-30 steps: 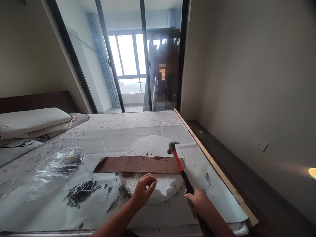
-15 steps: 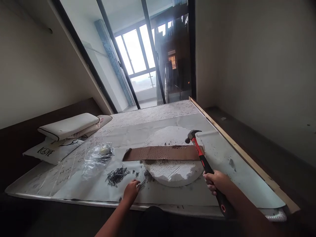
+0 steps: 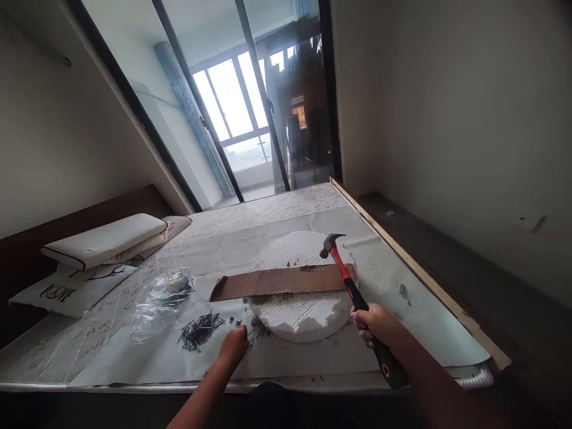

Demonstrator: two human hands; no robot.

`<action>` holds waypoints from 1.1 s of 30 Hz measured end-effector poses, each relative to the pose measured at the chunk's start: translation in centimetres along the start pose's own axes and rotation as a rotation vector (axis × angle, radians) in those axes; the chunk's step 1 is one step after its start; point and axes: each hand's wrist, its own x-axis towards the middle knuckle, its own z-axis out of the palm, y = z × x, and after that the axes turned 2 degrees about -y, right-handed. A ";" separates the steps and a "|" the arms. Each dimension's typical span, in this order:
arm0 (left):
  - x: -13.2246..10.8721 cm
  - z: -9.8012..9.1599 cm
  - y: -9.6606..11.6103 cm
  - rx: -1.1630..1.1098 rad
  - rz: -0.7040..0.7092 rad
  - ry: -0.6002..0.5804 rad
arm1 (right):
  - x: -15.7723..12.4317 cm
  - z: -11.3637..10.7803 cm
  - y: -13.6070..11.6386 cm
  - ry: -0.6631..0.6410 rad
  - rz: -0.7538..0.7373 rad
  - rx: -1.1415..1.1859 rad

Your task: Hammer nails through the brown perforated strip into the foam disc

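Note:
My right hand (image 3: 374, 325) is closed around the black grip of a red-handled claw hammer (image 3: 340, 266), whose head hovers over the right end of a brown perforated strip (image 3: 277, 281). The strip lies across a round white foam slab (image 3: 300, 286). My left hand (image 3: 233, 347) rests knuckles-up on the paper sheet, fingers curled down over a few loose nails just left of the slab; whether it grips one is hidden. A pile of dark nails (image 3: 199, 328) lies to its left.
A crumpled clear plastic bag (image 3: 161, 295) sits left of the nails. Folded pillows (image 3: 102, 241) and a printed cushion (image 3: 67, 289) lie at the far left. A wooden batten (image 3: 415, 271) runs along the sheet's right edge, with dark floor beyond. Foam crumbs litter the paper.
My left hand has left the foam slab's front and dropped to the loose nails on the sheet. The hammer stays poised over the strip's right end. The view pulled back and tilted.

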 end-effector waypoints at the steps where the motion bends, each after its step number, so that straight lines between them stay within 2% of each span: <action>1: -0.1 -0.4 -0.1 -0.024 0.022 0.041 | -0.1 0.0 -0.2 0.001 0.003 0.007; 5: -0.7 -2.9 -0.1 -0.243 0.202 0.211 | -0.1 -0.4 -0.8 0.003 -0.016 0.004; 8: -1.0 -5.6 1.9 -0.435 0.331 0.258 | -0.1 -0.7 -1.0 0.019 -0.025 0.005; 11: 0.1 -8.4 6.3 -0.620 0.379 0.271 | -0.2 -0.9 -1.4 0.038 -0.016 0.020; 15: 3.9 -10.5 13.6 -0.869 0.373 0.212 | -0.5 -0.9 -1.9 0.051 -0.006 0.033; 19: 8.3 -10.4 19.9 -1.049 0.316 0.118 | -0.8 -1.1 -2.0 0.056 -0.009 0.008; 23: 10.9 -9.8 23.7 -0.891 0.304 0.167 | -0.7 -1.7 -1.8 0.022 -0.031 -0.023; 28: 12.2 -9.1 25.3 -0.684 0.298 0.214 | -0.5 -2.2 -1.6 0.025 -0.009 -0.059; 33: 12.7 -8.6 25.5 -0.657 0.330 0.225 | -0.9 -2.1 -1.9 0.049 -0.002 -0.066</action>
